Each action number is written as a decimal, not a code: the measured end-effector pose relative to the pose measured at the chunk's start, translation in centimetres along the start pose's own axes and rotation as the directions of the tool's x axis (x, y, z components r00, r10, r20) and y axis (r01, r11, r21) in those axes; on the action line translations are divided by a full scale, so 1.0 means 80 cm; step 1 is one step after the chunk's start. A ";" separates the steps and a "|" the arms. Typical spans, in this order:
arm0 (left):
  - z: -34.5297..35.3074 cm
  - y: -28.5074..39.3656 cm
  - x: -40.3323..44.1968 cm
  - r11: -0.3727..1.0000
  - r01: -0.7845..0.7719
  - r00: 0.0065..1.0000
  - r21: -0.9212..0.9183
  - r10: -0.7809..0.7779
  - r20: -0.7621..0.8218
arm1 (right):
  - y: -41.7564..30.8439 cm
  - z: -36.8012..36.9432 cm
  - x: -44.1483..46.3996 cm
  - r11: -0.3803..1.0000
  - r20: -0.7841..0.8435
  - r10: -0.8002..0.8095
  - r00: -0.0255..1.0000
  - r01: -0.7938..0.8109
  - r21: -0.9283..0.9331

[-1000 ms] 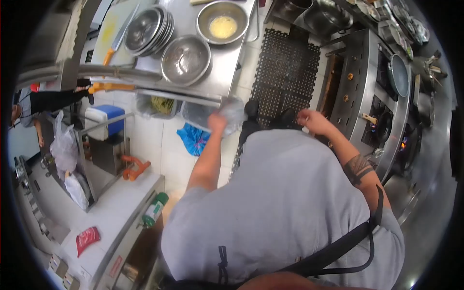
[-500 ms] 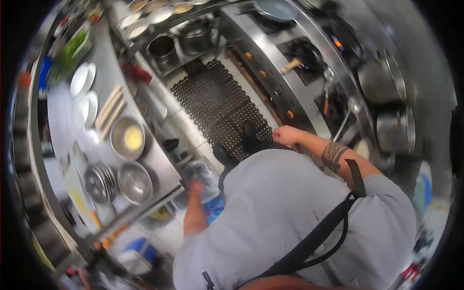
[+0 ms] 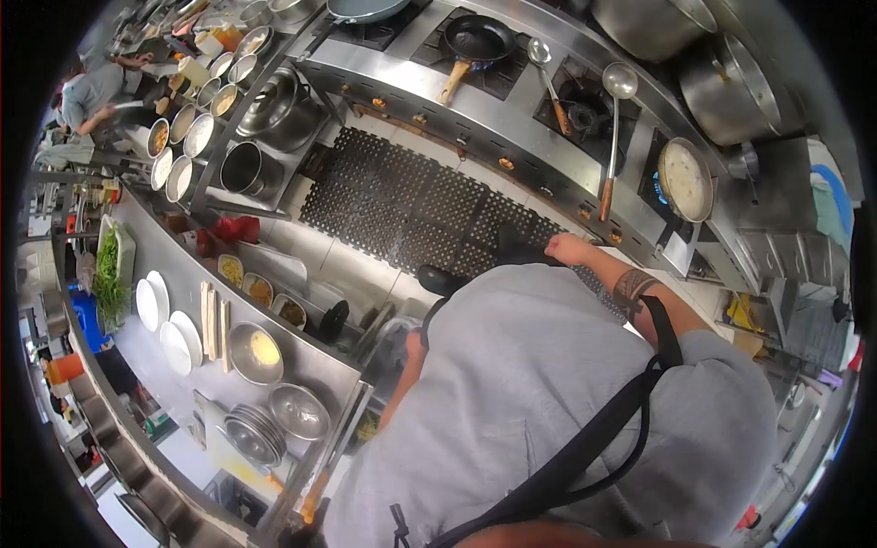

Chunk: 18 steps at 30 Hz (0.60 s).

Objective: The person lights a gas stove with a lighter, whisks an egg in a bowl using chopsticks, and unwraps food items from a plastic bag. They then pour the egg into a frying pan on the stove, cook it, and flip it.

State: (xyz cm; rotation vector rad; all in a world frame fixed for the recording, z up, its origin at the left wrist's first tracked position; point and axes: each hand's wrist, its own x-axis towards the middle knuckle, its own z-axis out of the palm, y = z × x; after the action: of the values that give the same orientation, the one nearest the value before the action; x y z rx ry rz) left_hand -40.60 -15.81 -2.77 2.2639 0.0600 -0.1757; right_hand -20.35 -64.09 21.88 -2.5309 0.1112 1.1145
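My left hand [image 3: 415, 348] hangs low at my left side, next to a clear plastic-covered container [image 3: 391, 354] below the counter's end. Its fingers are mostly hidden, so any grip or touch is unclear. My right hand [image 3: 565, 248] is out in front to the right, over the floor near the stove front. Its fingers are curled closed, and what they hold, if anything, is hidden. On the counter [image 3: 343, 373] at left are a metal bowl [image 3: 255, 354] with something yellow, an empty metal bowl [image 3: 300, 411], stacked bowls [image 3: 255, 437], white plates [image 3: 180, 343] and pale wooden sticks [image 3: 212, 321].
A stove [image 3: 429, 82] runs along the right with a black frying pan [image 3: 480, 38], ladles [image 3: 619, 84] and a pan of pale food [image 3: 685, 180] over a blue flame. A black perforated mat [image 3: 393, 201] covers the aisle floor. Another person [image 3: 91, 96] stands far left.
My view has turned to the right and sharpened, bringing in more stove and the pan over the flame. My left hand is now more hidden by my body; my right hand stays curled.
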 end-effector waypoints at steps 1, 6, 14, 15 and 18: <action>-0.023 0.021 0.010 0.985 0.159 0.963 0.073 -0.171 0.207 | 0.002 -0.001 0.000 1.000 0.013 -0.014 1.000 0.014 -0.009; -0.083 0.140 0.047 0.852 0.513 0.787 0.104 -0.516 0.338 | 0.003 -0.011 0.030 0.973 -0.035 -0.229 0.973 0.230 0.030; -0.106 0.250 0.080 0.641 0.537 0.734 -0.549 -0.675 -0.071 | -0.010 -0.051 0.115 0.974 0.221 -0.224 0.949 0.211 0.082; -0.110 0.264 0.081 0.629 0.531 0.722 -0.568 -0.686 -0.086 | -0.033 -0.069 0.110 0.960 0.239 -0.267 0.934 0.280 -0.023; -0.136 0.300 0.075 0.622 0.411 0.714 -0.667 -0.674 -0.189 | -0.081 -0.097 0.127 0.955 0.288 -0.268 0.919 0.292 -0.043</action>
State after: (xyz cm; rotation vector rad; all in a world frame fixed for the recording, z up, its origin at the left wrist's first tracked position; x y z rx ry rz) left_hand -31.05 -22.99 21.45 1.5413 0.9531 0.0249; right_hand -6.58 -60.14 21.22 -2.3326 -0.3705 1.3622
